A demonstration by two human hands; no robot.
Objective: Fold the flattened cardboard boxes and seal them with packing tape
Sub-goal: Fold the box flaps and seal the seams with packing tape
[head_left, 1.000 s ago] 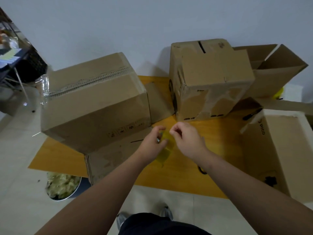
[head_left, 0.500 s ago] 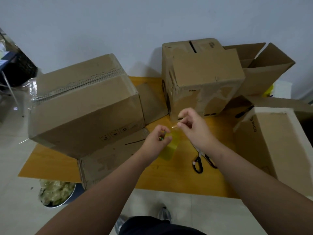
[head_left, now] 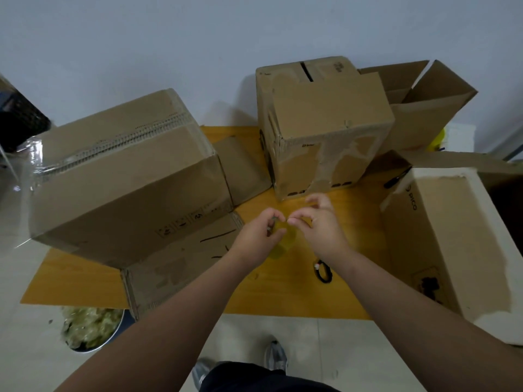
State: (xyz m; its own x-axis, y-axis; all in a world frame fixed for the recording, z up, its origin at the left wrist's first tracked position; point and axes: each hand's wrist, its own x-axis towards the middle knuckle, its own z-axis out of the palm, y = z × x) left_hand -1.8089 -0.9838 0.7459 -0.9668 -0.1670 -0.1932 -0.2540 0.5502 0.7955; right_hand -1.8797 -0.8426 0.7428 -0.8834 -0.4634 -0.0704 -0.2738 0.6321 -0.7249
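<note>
My left hand (head_left: 261,236) grips a yellowish clear roll of packing tape (head_left: 284,240) above the middle of the wooden table (head_left: 283,290). My right hand (head_left: 317,224) is right beside it, thumb and forefinger pinched at the roll's upper edge. A large folded cardboard box (head_left: 124,176) with a taped seam stands at the left. A taller cardboard box (head_left: 325,123) stands behind my hands. At the right, an open white-edged box (head_left: 458,241) lies on its side.
Black-handled scissors (head_left: 322,271) lie on the table just under my right wrist. Another open carton (head_left: 424,103) sits at the back right. Flat cardboard (head_left: 181,264) lies under the left box. A round bin (head_left: 90,329) with scraps stands on the floor.
My right hand had lifted away from the roll toward the back box and has now come back down to the tape beside my left hand. The view shifted slightly.
</note>
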